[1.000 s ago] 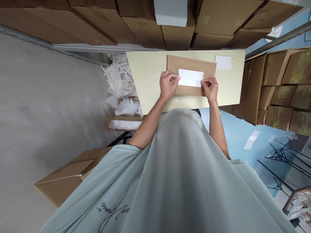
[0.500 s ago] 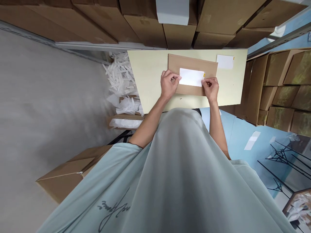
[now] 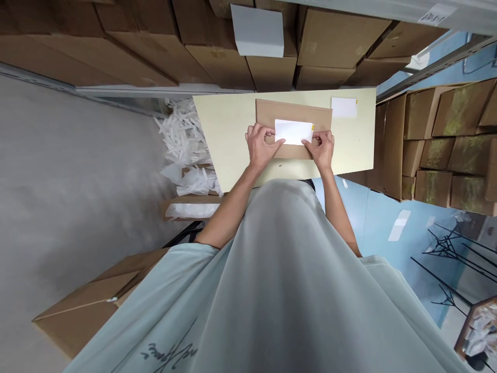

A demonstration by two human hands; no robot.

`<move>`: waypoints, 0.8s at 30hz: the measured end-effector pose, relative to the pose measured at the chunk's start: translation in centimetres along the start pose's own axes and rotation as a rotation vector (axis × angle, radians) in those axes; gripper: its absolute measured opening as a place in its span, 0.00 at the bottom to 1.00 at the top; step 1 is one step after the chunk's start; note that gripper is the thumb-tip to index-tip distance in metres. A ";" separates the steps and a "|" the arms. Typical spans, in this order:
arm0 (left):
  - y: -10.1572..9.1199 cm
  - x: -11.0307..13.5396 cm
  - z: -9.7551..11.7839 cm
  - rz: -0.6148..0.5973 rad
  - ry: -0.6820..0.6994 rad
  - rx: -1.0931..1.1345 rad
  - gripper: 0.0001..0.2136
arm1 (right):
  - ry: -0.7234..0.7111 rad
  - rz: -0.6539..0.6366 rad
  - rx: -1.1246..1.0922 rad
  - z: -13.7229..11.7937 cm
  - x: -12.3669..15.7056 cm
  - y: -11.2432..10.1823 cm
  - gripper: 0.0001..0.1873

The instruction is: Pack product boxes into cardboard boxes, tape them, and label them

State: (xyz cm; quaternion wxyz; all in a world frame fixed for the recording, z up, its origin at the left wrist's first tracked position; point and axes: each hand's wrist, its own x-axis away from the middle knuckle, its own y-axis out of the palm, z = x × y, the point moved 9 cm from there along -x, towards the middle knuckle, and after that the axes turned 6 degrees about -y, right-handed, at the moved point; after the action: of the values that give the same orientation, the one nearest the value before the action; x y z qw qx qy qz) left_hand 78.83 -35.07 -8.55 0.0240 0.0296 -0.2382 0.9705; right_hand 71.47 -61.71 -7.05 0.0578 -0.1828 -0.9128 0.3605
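Observation:
A flat brown cardboard box (image 3: 293,109) lies on the pale yellow tabletop (image 3: 229,134). Over its front part is a white label (image 3: 293,132) with a small yellow mark at its upper right corner. My left hand (image 3: 261,144) holds the label's left end, thumb on the lower edge and index finger at the side. At the right end my right hand (image 3: 321,147) does the same, its thumb over the lower corner. Whether the label touches the box all over I cannot tell. A second white label (image 3: 344,107) lies on the tabletop, right of the box.
Several cartons (image 3: 217,57) fill the metal shelf behind the tabletop, with a white sheet (image 3: 258,31) hanging from them. More stacked cartons (image 3: 438,145) stand at the right. White paper scraps (image 3: 184,132) are heaped at the left, and a large carton (image 3: 89,295) sits lower left.
My view has shifted, so the scene sits further left and lower. Both thumbs have moved inward along the label's lower edge, and the fingers have spread from their earlier pinch.

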 end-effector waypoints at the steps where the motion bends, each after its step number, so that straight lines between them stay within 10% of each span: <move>1: 0.1 0.0 -0.1 0.012 -0.002 -0.010 0.20 | 0.000 0.009 0.016 0.1 0.0 0.1 0.13; 18: 0.5 0.7 1.1 0.059 0.010 -0.273 0.14 | 0.064 0.064 0.166 0.7 -0.6 1.6 0.37; 24: 0.3 -0.2 0.4 0.129 -0.045 -0.181 0.16 | 0.091 -0.013 0.256 -0.7 -0.3 2.0 0.30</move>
State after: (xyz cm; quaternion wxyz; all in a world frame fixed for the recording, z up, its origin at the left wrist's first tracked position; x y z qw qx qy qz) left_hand 79.02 -35.53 -8.40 -0.0412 0.0335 -0.3266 0.9437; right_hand 72.48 -60.04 -7.84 0.1243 -0.1844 -0.8570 0.4648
